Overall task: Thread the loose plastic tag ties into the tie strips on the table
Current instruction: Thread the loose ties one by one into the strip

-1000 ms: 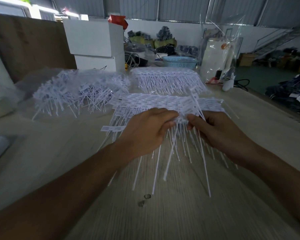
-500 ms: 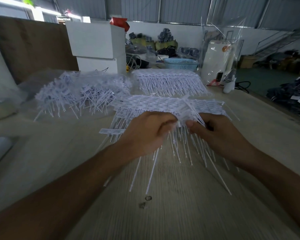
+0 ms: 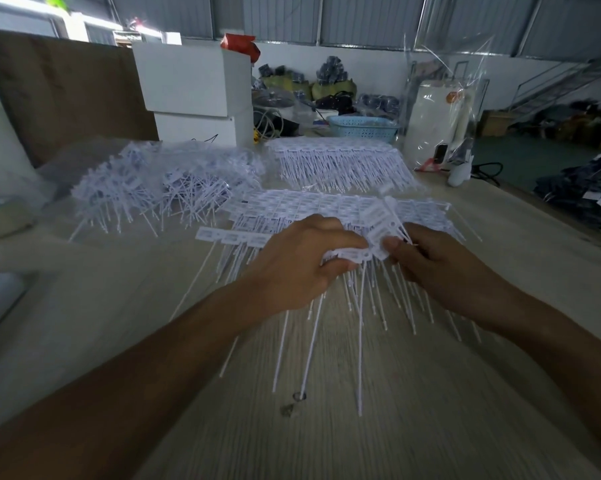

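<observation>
White plastic tie strips lie in flat rows at the middle of the wooden table, their thin tails pointing toward me. My left hand grips the head end of one tie strip, lifted slightly off the rows. My right hand pinches a loose tag tie by its flat label, right against that strip. A heap of loose tag ties lies to the left.
A second stack of tie strips lies farther back. White boxes, a blue basket and a clear plastic bag stand along the far edge. A brown board leans at the back left.
Both hands have drawn closer together over the strips. The loose tie in my right hand has swung from tail-down to label-up at the strip held by my left hand.
</observation>
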Tool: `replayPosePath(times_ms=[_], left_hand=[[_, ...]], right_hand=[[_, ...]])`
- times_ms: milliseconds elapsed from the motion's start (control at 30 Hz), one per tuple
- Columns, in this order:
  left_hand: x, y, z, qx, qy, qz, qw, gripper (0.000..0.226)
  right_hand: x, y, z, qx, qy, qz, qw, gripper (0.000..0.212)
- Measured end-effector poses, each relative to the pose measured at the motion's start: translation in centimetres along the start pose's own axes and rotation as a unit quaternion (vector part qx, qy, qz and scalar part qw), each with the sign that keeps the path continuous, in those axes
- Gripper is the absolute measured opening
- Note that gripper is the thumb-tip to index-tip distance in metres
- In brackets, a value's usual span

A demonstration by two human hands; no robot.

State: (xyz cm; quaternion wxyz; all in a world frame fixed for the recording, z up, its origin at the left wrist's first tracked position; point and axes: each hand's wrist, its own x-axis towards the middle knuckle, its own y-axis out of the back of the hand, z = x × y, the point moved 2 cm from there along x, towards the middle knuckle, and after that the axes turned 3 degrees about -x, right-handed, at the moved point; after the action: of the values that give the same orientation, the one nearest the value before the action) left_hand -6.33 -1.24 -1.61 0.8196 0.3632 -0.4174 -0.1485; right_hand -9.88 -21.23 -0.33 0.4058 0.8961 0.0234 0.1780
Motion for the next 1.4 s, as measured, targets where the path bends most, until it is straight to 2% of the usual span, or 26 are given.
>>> replayPosePath(times_ms=[33, 100, 167, 200, 267, 333, 400, 467, 733, 900, 1000, 1133, 1267, 1400], left_hand=[[-0.1, -0.1, 0.0, 0.008, -0.009, -0.014, 1.000, 0.030], [-0.3, -0.7, 0.0, 0.022, -0.029, -0.049, 0.998, 0.027], [-0.4, -1.1, 0.1, 0.006, -0.029, -0.053, 0.998, 0.026], [-0.4, -1.1, 0.2, -0.009, -0.022, -0.041, 0.999, 0.026], [-0.2, -1.0, 0.3, -0.035, -0.002, -0.004, 0.999, 0.027], [-0.1, -0.7, 0.6, -0.052, 0.023, 0.035, 0.998, 0.028], [0.0, -0.5, 0.9, -0.070, 0.025, 0.070, 0.995, 0.029], [-0.1, -0.3, 1.4, -0.078, 0.015, 0.091, 0.993, 0.028], [-0.3, -0.2, 2.3, -0.087, -0.001, 0.095, 0.992, 0.024], [-0.1, -0.2, 1.7, -0.057, 0.015, 0.060, 0.996, 0.026], [-0.1, -0.5, 1.0, -0.012, 0.035, 0.037, 0.999, 0.034], [-0.2, -0.4, 0.6, 0.007, 0.029, 0.053, 0.998, 0.029], [-0.1, -0.3, 0.6, 0.010, 0.030, 0.052, 0.998, 0.028], [0.1, -0.3, 0.7, -0.004, 0.030, 0.041, 0.999, 0.021]], right_hand=[[0.1, 0.2, 0.1, -0.085, 0.031, 0.025, 0.996, 0.030], [0.2, 1.0, 0.3, -0.154, 0.043, 0.084, 0.984, 0.030], [0.3, 2.0, 0.8, -0.132, 0.022, 0.143, 0.981, 0.037], [0.4, 2.4, 1.1, -0.075, 0.001, 0.159, 0.984, 0.042], [0.2, 2.5, 1.1, 0.090, -0.058, 0.132, 0.985, 0.054], [-0.2, 1.5, 0.5, 0.197, -0.100, 0.050, 0.974, 0.058], [-0.5, 0.1, -0.1, 0.219, -0.100, -0.024, 0.970, 0.049], [-0.6, -0.6, -0.5, 0.217, -0.091, -0.067, 0.970, 0.046], [-0.7, -0.3, -0.4, 0.264, -0.105, -0.105, 0.953, 0.043], [-0.2, 0.1, 0.1, 0.296, -0.131, -0.017, 0.946, 0.033], [-0.1, 0.4, 0.4, 0.328, -0.143, -0.010, 0.934, 0.034], [-0.2, -0.1, 0.4, 0.281, -0.114, -0.014, 0.953, 0.034], [-0.3, 0.2, 0.2, 0.176, -0.034, 0.032, 0.983, 0.040], [-0.2, 0.2, 0.1, 0.123, 0.010, 0.062, 0.990, 0.042]])
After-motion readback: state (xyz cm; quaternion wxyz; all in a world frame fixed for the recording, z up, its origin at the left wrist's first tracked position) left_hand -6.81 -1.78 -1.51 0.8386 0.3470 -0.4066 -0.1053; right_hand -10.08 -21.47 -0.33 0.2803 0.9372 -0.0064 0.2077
